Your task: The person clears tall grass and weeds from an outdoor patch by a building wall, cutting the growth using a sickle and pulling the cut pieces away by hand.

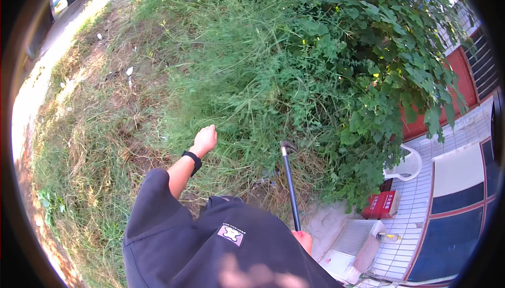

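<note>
My left hand (205, 139), with a black band at its wrist, reaches forward to the edge of the tall green grass (226, 93). Its fingers look curled closed; whether stems are inside them is hidden. Low at the right of my body, my right hand (303, 240) is closed around the lower end of a long-handled tool (291, 182). The tool's shaft is dark and straight, with a silvery collar and a small dark metal head at the far end. That head rests among dry stems and weeds, so its blade shape is partly hidden.
A leafy vine (379, 56) overhangs the right side. Beneath it are a white plastic chair (407, 164), a red box (381, 205), a pale crate-like object (355, 238) and a clear bottle (388, 238) beside a tiled wall (413, 204). Flattened, dry grass (100, 146) covers the left ground.
</note>
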### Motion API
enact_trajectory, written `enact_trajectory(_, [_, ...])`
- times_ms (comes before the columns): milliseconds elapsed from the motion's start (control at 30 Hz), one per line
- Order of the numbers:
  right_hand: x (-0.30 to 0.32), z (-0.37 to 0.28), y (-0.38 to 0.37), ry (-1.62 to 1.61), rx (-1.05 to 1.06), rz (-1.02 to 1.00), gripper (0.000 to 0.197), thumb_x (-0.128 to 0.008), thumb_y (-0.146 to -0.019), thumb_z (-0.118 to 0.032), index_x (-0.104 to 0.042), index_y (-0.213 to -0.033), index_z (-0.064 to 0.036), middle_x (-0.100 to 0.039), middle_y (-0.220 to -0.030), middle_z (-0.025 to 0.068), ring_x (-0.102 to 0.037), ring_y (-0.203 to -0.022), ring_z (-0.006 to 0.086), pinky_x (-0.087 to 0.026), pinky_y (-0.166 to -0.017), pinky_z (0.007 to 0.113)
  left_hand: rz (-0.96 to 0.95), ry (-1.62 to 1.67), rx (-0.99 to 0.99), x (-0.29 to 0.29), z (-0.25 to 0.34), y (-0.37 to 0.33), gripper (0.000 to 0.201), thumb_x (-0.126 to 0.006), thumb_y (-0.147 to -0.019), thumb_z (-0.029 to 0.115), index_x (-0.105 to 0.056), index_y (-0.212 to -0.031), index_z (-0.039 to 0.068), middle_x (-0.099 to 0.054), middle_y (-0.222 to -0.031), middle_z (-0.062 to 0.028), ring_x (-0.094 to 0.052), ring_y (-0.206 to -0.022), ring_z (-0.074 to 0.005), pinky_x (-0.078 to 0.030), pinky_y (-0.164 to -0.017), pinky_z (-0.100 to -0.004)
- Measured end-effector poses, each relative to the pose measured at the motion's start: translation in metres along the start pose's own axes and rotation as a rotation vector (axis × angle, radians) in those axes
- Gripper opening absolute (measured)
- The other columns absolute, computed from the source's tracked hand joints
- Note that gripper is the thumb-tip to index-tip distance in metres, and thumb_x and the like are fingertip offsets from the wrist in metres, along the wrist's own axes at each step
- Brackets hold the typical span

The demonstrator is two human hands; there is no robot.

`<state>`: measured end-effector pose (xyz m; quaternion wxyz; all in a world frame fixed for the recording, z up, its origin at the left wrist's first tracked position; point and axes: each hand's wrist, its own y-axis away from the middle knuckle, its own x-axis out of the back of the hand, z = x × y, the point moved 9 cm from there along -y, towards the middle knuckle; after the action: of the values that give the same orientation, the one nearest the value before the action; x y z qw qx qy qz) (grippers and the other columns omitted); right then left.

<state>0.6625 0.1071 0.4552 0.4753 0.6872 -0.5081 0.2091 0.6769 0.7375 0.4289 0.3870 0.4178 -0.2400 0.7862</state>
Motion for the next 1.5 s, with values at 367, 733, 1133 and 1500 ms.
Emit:
enact_trajectory(367, [-0.118,0.083,0.113,-0.029,0.096,-0.102,0.037,-0.072,-0.082,-0.039,-0.069,-0.083,-0.0024,-0.064,-0.067,0.0173,-0.064,-0.064,0.0337,-0.050,-0.065,0.042,-0.206,-0.275,-0.200,0.014,-0.047,0.237,0.029,-0.063,-0.084,0.023,-0.061,-0.107,0.005,-0.060,-0.106,-0.0166,-0.059,-0.099,-0.0355,-0.050,-0.083,-0.0465])
enact_trajectory(733, [-0.211,0.041,0.235,0.106,0.086,-0.270,0.024,-0.064,-0.075,-0.028,-0.066,-0.079,-0.0049,-0.065,-0.075,0.0219,-0.064,-0.077,0.0428,-0.050,-0.069,0.048,-0.127,-0.163,0.205,0.133,-0.251,0.398,0.022,-0.055,-0.088,0.022,-0.063,-0.093,0.002,-0.063,-0.097,-0.0211,-0.061,-0.096,-0.0398,-0.050,-0.086,-0.0469])
enact_trajectory(1133, [-0.331,-0.286,0.197,-0.044,0.448,-0.323,0.023,-0.068,-0.077,-0.023,-0.060,-0.075,-0.0009,-0.054,-0.059,0.0045,-0.052,-0.057,0.0104,-0.044,-0.055,0.030,0.034,-0.065,0.561,0.204,-0.532,0.455,0.023,-0.058,-0.090,0.023,-0.062,-0.093,0.001,-0.063,-0.092,-0.0213,-0.061,-0.092,-0.0389,-0.049,-0.083,-0.0464])
enact_trajectory(1500, [-0.458,-0.575,0.204,-0.063,0.424,-0.338,0.026,-0.067,-0.081,-0.026,-0.062,-0.078,-0.0003,-0.060,-0.064,0.0043,-0.055,-0.060,0.0133,-0.045,-0.057,0.032,0.128,0.032,0.598,0.364,-0.731,0.387,0.018,-0.058,-0.090,0.018,-0.063,-0.092,0.001,-0.067,-0.089,-0.0191,-0.064,-0.083,-0.0367,-0.051,-0.077,-0.0431])
